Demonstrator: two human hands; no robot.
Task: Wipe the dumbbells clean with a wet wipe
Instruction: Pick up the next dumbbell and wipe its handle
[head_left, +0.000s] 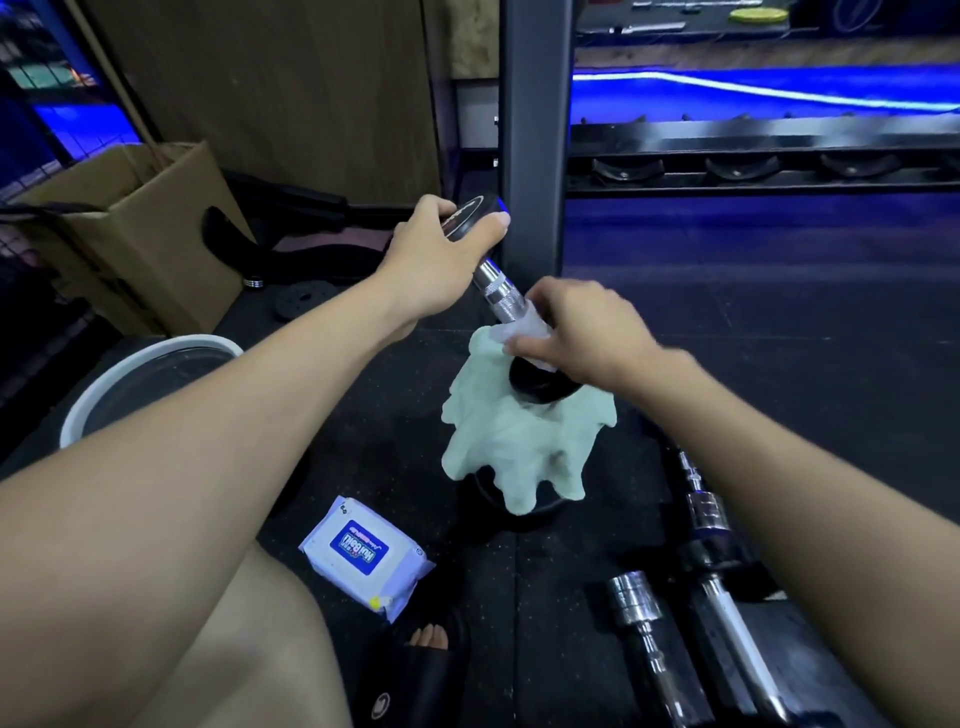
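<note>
Nearest, at the bottom edge, a bare knee and a black sandal (415, 675) with toes showing rest on the dark rubber floor (779, 364). Just beyond the sandal lies a white pack of wet wipes (363, 558) with a blue label, flat on the floor. To the right, near the lower edge, several chrome dumbbells (675, 623) lie side by side on the floor (their far ends are partly hidden by the right forearm).

In the middle of the scene a pale green cloth (524, 441) is draped over a dark round object whose lower rim shows beneath it. On the cloth stands the tilted dumbbell (498, 291), its lower black head resting on the cloth and its chrome handle leaning up and to the far left. The right hand (582, 332) curls round the lower part of the handle, pressing a white wet wipe (519, 335) against the metal. The left hand (441, 249) grips the upper black head, fingers wrapped over its rim.

At the left sits a white round bucket (150, 384), and farther left a brown cardboard box (140, 228) stands open. Behind the dumbbell a dark metal post (535, 130) rises, and to its right a rack (753, 161) with curved cradles runs across, lit blue from behind.
</note>
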